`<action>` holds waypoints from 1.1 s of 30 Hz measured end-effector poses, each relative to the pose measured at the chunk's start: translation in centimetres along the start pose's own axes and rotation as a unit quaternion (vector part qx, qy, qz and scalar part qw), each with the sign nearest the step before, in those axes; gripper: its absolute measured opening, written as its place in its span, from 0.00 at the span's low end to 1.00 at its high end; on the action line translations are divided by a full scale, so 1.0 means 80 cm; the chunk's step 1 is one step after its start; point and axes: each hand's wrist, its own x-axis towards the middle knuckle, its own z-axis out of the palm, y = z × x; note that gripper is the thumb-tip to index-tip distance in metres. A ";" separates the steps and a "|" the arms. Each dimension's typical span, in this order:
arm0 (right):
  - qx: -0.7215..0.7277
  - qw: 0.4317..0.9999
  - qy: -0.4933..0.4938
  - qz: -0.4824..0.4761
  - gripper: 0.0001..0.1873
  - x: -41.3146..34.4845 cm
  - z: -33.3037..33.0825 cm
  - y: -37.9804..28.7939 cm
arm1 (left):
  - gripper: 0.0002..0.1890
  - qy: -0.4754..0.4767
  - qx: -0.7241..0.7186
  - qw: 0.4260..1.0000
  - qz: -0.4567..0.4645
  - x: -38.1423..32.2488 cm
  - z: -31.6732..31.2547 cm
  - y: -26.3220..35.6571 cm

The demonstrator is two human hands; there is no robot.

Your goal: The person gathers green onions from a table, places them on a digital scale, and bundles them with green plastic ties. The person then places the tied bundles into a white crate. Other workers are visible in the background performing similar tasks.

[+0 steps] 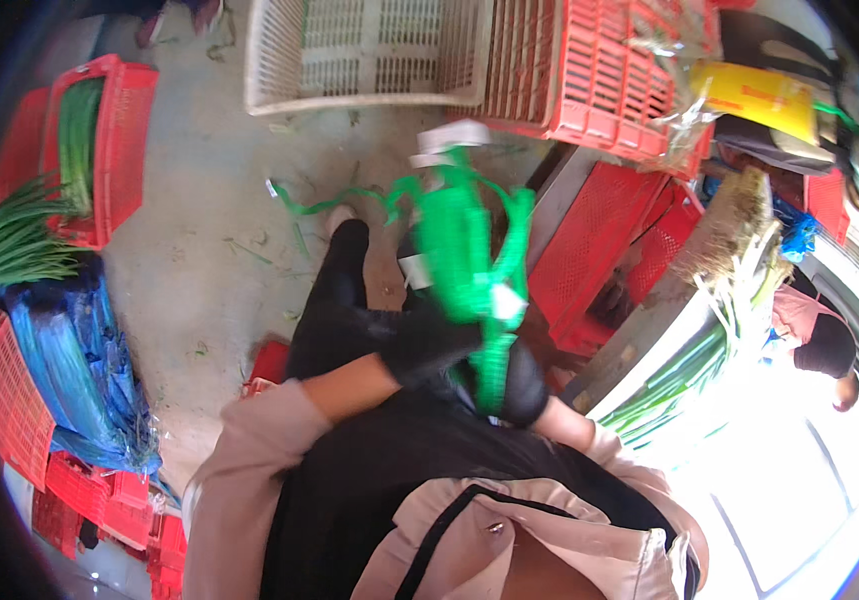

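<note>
A bundle of bright green straps or tape (459,247), blurred, with white paper-like pieces on it, rises in front of my knees. One loose green strand trails left over the floor. My left hand (437,341), in a black glove, closes around the bundle's lower end. My right hand (523,386), also black-gloved, is beside the green length hanging below it; its fingers are blurred and partly hidden.
Long green onions (688,367) with roots lie on a ledge at right. A white crate (369,101) and red crates (602,120) stand ahead. More green onions (20,240), red crates and blue plastic (76,360) are at left. Another person (819,330) is at far right.
</note>
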 end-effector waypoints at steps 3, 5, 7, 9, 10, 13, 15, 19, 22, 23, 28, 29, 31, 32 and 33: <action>-0.062 0.992 0.019 0.106 0.21 -0.027 -0.103 -0.052 | 0.16 -0.086 -0.232 0.965 0.086 0.053 0.048 0.120; -0.004 0.955 0.187 0.229 0.25 -0.027 -0.168 -0.071 | 0.17 -0.095 -0.162 0.971 0.150 0.090 0.072 0.188; 0.098 0.915 0.350 0.178 0.25 -0.003 -0.242 -0.064 | 0.20 -0.158 -0.020 0.975 0.152 0.145 0.095 0.251; 0.247 0.879 0.397 0.097 0.25 0.048 -0.313 -0.031 | 0.26 -0.145 0.016 0.970 0.196 0.199 0.102 0.276; 0.282 0.875 0.393 0.021 0.25 0.079 -0.344 -0.005 | 0.29 -0.126 -0.197 0.943 0.235 0.220 0.104 0.274; 0.386 0.870 0.305 -0.022 0.25 0.180 -0.410 0.105 | 0.33 0.060 -0.021 0.973 0.223 0.251 0.082 0.207; -0.164 0.907 0.312 0.231 0.20 0.229 -0.423 0.190 | 0.32 0.067 0.057 0.981 0.171 0.245 0.051 0.138; -0.286 0.869 0.227 0.334 0.23 0.277 -0.408 0.345 | 0.17 0.036 0.189 0.981 -0.032 0.149 -0.039 0.010; -0.321 0.850 0.275 0.313 0.25 0.283 -0.401 0.425 | 0.14 0.103 0.363 0.907 -0.187 0.065 -0.104 -0.067; -0.324 0.861 0.262 0.293 0.25 0.281 -0.404 0.444 | 0.15 0.142 0.363 0.901 -0.188 0.039 -0.124 -0.090; -0.281 0.957 -0.036 0.060 0.30 0.283 -0.471 0.482 | 0.19 0.202 0.338 0.859 -0.328 -0.063 -0.219 -0.180; -0.326 0.938 -0.032 0.118 0.29 0.283 -0.489 0.476 | 0.19 0.193 0.332 0.855 -0.348 -0.078 -0.232 -0.202; -0.409 0.884 0.001 0.226 0.28 0.285 -0.531 0.439 | 0.19 0.180 0.336 0.843 -0.380 -0.117 -0.241 -0.238; -0.447 0.858 0.015 0.254 0.28 0.290 -0.549 0.409 | 0.19 0.175 0.344 0.834 -0.395 -0.136 -0.238 -0.257; -0.486 0.829 0.032 0.274 0.27 0.297 -0.561 0.375 | 0.19 0.186 0.362 0.822 -0.398 -0.157 -0.231 -0.273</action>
